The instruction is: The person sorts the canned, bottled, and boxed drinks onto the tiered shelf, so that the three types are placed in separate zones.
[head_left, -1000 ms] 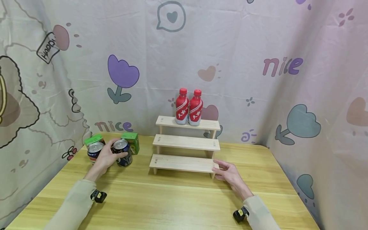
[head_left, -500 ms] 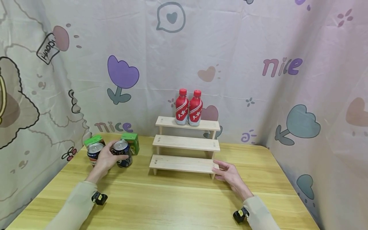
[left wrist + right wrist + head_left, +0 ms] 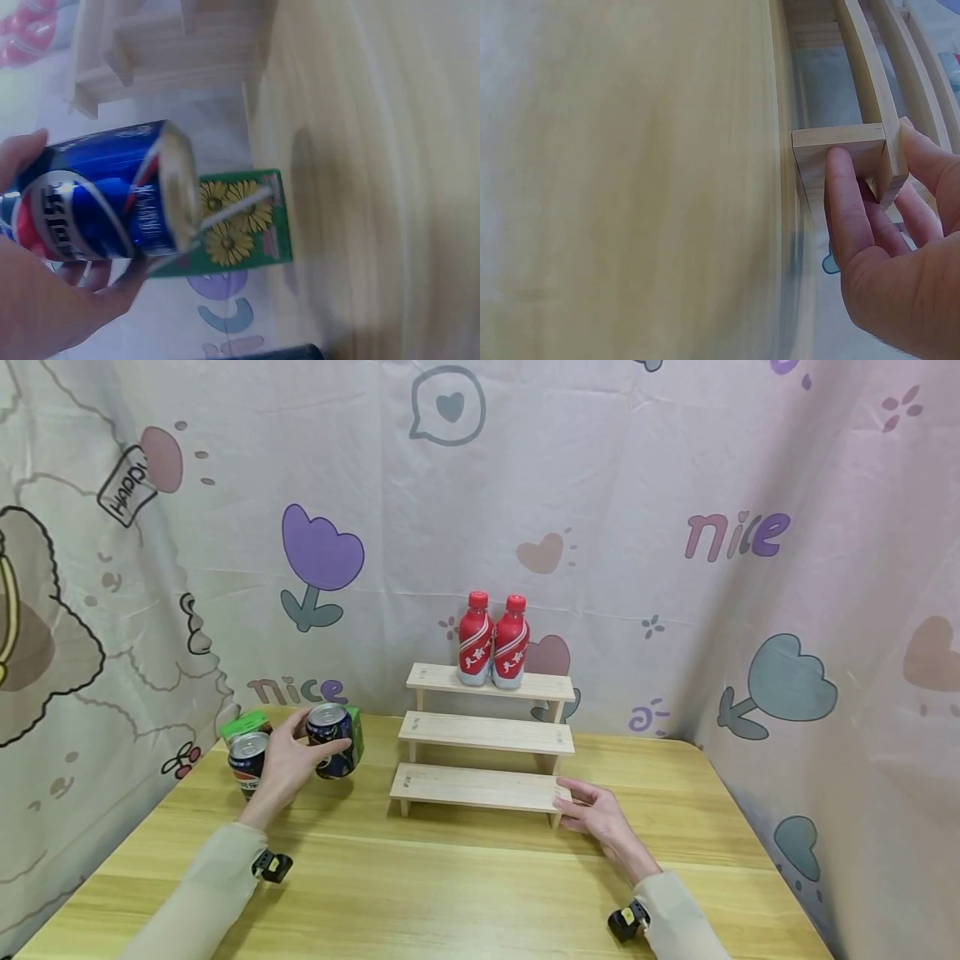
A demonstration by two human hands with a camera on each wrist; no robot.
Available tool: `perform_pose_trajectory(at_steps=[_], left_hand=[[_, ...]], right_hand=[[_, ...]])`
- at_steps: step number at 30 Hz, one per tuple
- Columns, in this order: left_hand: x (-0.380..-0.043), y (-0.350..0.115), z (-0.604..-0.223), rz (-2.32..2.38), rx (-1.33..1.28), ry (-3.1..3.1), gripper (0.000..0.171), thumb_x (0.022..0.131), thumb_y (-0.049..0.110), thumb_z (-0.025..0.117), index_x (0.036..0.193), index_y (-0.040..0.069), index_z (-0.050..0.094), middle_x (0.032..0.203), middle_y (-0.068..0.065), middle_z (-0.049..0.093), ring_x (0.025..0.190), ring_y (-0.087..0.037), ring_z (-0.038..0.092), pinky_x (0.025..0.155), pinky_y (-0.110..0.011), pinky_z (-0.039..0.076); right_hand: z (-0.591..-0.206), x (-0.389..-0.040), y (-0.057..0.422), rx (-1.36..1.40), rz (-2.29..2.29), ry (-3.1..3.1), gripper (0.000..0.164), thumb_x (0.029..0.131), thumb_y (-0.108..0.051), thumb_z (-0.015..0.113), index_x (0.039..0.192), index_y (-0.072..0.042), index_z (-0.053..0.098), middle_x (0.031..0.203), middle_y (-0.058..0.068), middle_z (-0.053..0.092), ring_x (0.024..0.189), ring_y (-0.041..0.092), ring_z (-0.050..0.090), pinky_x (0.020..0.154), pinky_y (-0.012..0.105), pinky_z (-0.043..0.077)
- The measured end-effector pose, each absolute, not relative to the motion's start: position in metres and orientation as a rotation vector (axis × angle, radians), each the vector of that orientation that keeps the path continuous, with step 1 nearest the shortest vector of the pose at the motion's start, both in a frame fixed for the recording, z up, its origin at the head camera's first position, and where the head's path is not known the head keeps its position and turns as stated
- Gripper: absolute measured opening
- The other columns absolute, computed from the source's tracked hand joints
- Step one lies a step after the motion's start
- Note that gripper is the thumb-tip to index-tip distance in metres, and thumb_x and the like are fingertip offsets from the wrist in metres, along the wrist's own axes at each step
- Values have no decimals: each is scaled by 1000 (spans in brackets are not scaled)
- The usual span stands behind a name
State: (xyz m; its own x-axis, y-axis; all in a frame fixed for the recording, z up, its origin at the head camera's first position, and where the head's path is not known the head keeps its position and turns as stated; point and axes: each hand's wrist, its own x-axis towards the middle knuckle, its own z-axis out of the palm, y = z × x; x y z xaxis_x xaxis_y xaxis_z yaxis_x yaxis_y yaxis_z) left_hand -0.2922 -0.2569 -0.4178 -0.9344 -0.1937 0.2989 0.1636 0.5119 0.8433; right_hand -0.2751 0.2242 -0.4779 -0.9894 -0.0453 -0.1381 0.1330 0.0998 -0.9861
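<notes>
My left hand (image 3: 287,764) grips a dark blue soda can (image 3: 333,752), thumb on the near side. In the left wrist view the can (image 3: 97,195) is off the table, its base facing the camera's right. Behind it stands a green drink carton (image 3: 240,225) with yellow flowers and a straw, mostly hidden in the head view. My right hand (image 3: 600,818) holds the right end of the lowest step of a three-step wooden display stand (image 3: 480,785). In the right wrist view, thumb and fingers of that hand (image 3: 907,277) lie either side of the plank.
Two red bottles (image 3: 492,647) stand on the top step. Another soda can (image 3: 247,760) is left of my left hand, with a green-topped carton (image 3: 246,724) behind it. A patterned curtain (image 3: 615,527) hangs behind the wooden table (image 3: 450,893).
My left hand has lifted the soda can off the table and carried it slightly right and away from me, in front of the green carton. The right hand has stayed on the stand.
</notes>
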Motion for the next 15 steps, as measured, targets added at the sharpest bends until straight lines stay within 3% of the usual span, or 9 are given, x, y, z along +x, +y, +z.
perform_pose_trajectory(at_steps=[4, 10, 15], left_hand=[[-294, -246, -412, -1405, 8, -2357, 77, 79, 39, 82, 144, 19, 47, 129, -9, 56, 115, -19, 49, 84, -26, 48], [-296, -230, -404, -1484, -41, -2261, 79, 81, 33, 81, 148, 20, 43, 141, -16, 52, 121, -29, 51, 89, -36, 51], [-302, -216, -403, -1481, -22, -2146, 75, 76, 27, 86, 142, 19, 49, 131, -11, 59, 108, -18, 55, 80, -16, 49]], right_hand=[[-478, -275, 224, 82, -2017, 2225, 51, 88, -8, 73, 136, -3, 57, 138, 25, 55, 101, 22, 68, 84, 39, 58], [-477, -274, 224, 79, -2014, 2226, 52, 88, -10, 72, 137, -3, 56, 139, 26, 53, 102, 22, 68, 85, 40, 58], [-477, -273, 225, 85, -2000, 2235, 54, 87, -12, 74, 137, -3, 56, 140, 26, 51, 101, 21, 68, 84, 38, 59]])
